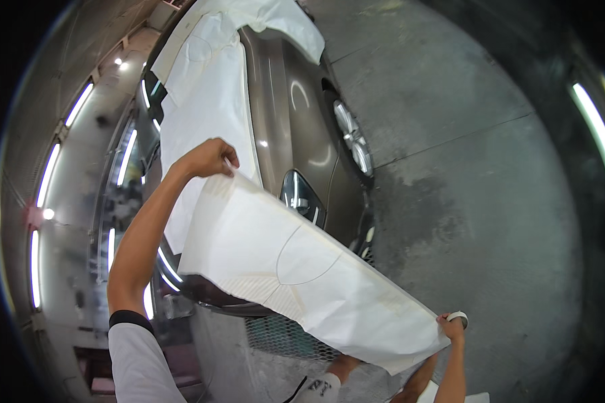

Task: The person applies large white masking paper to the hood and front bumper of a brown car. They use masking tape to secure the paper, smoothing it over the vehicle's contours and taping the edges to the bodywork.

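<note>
A long sheet of white masking paper [329,295] stretches diagonally between my hands, in front of the car. Its upper left corner is pinched in my left hand [212,158], close to the covered hood. At the lower right end, my right hand [452,327] is closed on the other corner, together with a roll of tape [458,316] seen edge-on. A strip of tape runs along the sheet's upper edge. Behind it, the brown car [302,127] shows its fender and headlight [302,197]; the sheet hides much of the front bumper.
More white paper [202,127] covers the hood and windshield area. A wheel [353,138] stands on the grey concrete floor [477,181]. A metal floor grate [286,338] lies below the bumper, near my legs and shoe. Bright tube lights line the left wall.
</note>
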{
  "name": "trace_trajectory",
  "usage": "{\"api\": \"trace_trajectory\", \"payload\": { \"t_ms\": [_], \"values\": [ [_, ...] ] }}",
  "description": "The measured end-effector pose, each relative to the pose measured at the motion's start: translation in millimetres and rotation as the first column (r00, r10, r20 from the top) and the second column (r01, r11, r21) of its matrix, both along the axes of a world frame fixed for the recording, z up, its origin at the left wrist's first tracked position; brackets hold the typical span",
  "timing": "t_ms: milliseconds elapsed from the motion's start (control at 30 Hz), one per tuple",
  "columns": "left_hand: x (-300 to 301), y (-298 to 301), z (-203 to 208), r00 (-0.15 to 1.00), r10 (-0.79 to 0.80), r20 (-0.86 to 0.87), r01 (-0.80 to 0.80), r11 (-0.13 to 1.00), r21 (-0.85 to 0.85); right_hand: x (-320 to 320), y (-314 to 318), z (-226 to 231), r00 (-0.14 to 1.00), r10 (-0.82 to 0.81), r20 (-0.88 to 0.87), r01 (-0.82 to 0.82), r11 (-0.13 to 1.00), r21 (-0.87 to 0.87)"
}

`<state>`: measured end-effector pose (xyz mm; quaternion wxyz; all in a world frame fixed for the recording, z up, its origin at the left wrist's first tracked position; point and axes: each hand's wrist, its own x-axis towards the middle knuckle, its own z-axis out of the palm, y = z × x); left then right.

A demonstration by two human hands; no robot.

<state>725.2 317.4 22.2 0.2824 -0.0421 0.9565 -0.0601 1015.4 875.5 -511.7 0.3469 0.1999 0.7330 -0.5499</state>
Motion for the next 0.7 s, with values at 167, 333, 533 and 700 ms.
{"api": "trace_trajectory", "payload": {
  "t_ms": [167, 333, 533, 700],
  "values": [
    [-31, 18, -104, 0.939, 0.275, -0.205, -0.245, 0.956, 0.158, 47, -46, -139, 0.98, 0.05, 0.192, -0.002, 0.971, -0.24],
    [-30, 9, -196, 0.872, 0.259, -0.415, -0.283, 0.959, 0.004, 76, -66, -191, 0.953, 0.131, 0.272, -0.063, 0.968, -0.243],
    [-19, 29, -230, 0.806, 0.243, -0.539, -0.347, 0.932, -0.099, 43, -63, -226, 0.96, 0.18, 0.215, -0.13, 0.965, -0.229],
    [-10, 24, -235, 0.771, 0.25, -0.586, -0.304, 0.953, 0.007, 13, -69, -279, 0.967, 0.186, 0.176, -0.141, 0.961, -0.238]
  ]
}}
